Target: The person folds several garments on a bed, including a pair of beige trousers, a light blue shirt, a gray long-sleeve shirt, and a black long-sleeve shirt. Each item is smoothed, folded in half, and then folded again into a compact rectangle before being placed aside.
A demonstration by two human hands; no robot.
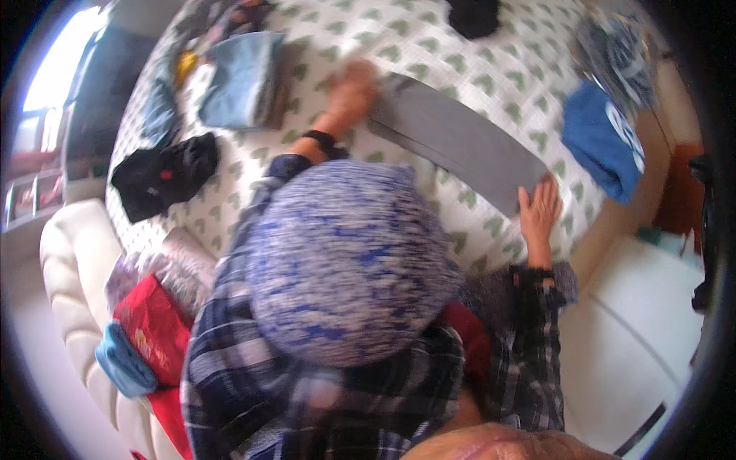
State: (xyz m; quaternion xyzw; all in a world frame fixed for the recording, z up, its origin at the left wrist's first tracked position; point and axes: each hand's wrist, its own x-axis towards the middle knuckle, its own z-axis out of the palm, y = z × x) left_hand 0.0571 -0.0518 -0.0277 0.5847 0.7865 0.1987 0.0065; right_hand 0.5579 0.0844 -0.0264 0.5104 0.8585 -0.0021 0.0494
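Observation:
A long folded grey cloth garment (460, 141) lies slantwise on a bed cover (322, 34) with green hearts. My left hand (353, 89), blurred, is at the garment's upper left end; its finger positions and any grip cannot be told. At the lower right end, my right hand (539, 210) rests flat on or against the garment's edge, fingers spread and holding nothing. Below the garment, a blue and white knitted hat (351, 264) fills the middle of the view, above dark plaid sleeves and cloth.
Folded light blue jeans (241, 80) and a black garment (167, 172) lie to the left. On the right are a blue garment (601, 141) and grey clothes (618, 57). Red cloth (152, 328) and a light blue folded cloth (123, 359) lie by the cream padded bed edge (75, 276).

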